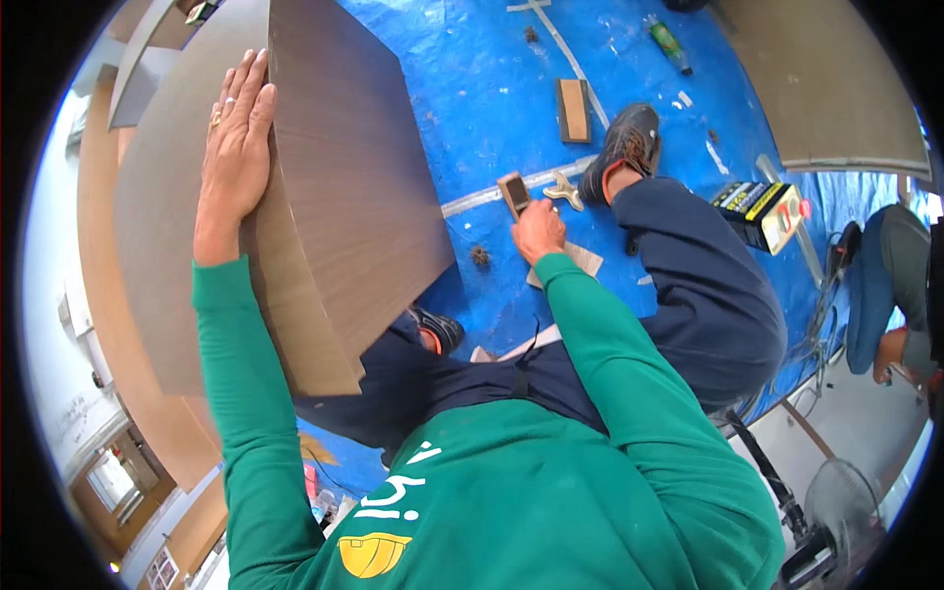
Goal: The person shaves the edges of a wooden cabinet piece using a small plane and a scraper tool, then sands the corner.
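Observation:
My left hand [236, 147] lies flat on the brown, box-shaped wooden piece [354, 167], fingers stretched out together along its upper edge. A ring shows on it. My right hand [539, 231] is low over the blue floor sheet, its fingers curled at the near end of a small wooden block [513, 195] with a dark recess or face. The fingertips are partly hidden beneath the hand. Just beyond lies a pale three-armed piece [563, 192], next to my shoe. A flat light wood offcut [580, 261] sits under my right wrist.
Farther off, a dark-and-tan block [572, 110] and a green bottle [671, 47] lie on the blue sheet [472, 88]. A black-and-yellow can [762, 214] stands right of my knee. Another person [885, 295] is at the right edge, above a fan [841, 511].

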Tool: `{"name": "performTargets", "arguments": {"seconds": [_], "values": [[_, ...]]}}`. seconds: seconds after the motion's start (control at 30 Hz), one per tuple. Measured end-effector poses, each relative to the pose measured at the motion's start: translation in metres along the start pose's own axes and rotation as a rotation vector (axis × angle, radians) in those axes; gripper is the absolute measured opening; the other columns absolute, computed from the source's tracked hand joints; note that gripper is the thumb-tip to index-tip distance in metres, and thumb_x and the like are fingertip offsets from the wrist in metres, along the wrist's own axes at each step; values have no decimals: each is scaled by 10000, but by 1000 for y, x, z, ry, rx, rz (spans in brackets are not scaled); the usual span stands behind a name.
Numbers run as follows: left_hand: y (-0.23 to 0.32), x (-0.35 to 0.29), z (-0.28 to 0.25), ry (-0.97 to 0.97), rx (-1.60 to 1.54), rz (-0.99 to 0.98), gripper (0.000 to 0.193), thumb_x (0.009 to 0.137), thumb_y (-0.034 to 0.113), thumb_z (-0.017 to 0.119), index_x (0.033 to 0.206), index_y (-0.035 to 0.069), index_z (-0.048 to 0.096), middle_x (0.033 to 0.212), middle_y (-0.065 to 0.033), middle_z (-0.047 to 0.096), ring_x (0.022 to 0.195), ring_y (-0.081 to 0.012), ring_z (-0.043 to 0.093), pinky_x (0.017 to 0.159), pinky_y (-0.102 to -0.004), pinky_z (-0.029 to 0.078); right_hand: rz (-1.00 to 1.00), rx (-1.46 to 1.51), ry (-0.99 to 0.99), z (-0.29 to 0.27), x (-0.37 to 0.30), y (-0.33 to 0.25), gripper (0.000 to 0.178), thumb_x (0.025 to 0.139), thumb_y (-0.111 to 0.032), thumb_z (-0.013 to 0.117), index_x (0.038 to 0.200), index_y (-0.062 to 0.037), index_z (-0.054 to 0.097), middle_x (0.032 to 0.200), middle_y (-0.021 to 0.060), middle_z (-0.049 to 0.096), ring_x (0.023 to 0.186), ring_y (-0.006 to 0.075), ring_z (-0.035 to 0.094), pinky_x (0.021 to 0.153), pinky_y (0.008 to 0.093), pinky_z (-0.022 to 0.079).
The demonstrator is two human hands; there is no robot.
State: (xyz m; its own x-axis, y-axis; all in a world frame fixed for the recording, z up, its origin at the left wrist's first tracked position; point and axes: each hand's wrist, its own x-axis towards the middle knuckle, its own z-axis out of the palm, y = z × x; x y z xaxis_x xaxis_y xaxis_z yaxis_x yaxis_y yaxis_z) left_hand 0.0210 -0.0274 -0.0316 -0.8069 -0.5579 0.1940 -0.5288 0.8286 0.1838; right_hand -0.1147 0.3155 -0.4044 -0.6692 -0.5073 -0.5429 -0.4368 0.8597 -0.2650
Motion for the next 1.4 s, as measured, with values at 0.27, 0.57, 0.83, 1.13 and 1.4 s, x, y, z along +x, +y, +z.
{"name": "performTargets", "arguments": {"seconds": [0.27, 0.57, 0.83, 1.13, 1.4], "values": [[-16, 3, -9, 40, -183, 5, 448, 1203, 192, 560, 1643, 140, 631, 1727, -88, 579, 1671, -307, 432, 1382, -441, 330, 38, 17, -31, -82, 62, -18, 874, 807, -638, 953, 1309, 41, 729, 1413, 324, 714, 1257, 490, 740, 1033, 607, 608], [-15, 11, -12, 71, -196, 18, 428, 1187, 184, 600, 1605, 120, 664, 1700, -88, 610, 1655, -313, 458, 1357, -455, 374, 53, 137, 38, -132, 200, 45, 975, 855, -657, 907, 1472, 59, 665, 1387, 287, 738, 1294, 505, 702, 1099, 570, 556], [-9, 8, -16, 62, -180, -2, 442, 1184, 181, 594, 1617, 116, 653, 1699, -93, 613, 1653, -309, 467, 1351, -444, 380, 155, -114, 480, -84, 243, 39, 1052, 912, -731, 820, 1668, -80, 486, 1534, 279, 592, 1416, 547, 589, 1166, 617, 519], [-26, 15, -5, 178, -177, 154, 416, 1170, 186, 565, 1511, -19, 687, 1610, -252, 640, 1566, -426, 535, 1315, -469, 417, -141, 829, 249, -185, 169, -29, 823, 989, -631, 783, 1605, -106, 630, 1342, 197, 772, 1252, 361, 747, 1031, 471, 588], [-47, 7, 11, 285, -194, 198, 406, 1160, 219, 570, 1458, -14, 718, 1564, -250, 674, 1504, -424, 582, 1283, -489, 448, -417, 1487, -258, -202, -234, -172, 751, 1177, -354, 672, 1710, 107, 415, 1589, 171, 635, 1440, 206, 603, 1230, 341, 469]]}}
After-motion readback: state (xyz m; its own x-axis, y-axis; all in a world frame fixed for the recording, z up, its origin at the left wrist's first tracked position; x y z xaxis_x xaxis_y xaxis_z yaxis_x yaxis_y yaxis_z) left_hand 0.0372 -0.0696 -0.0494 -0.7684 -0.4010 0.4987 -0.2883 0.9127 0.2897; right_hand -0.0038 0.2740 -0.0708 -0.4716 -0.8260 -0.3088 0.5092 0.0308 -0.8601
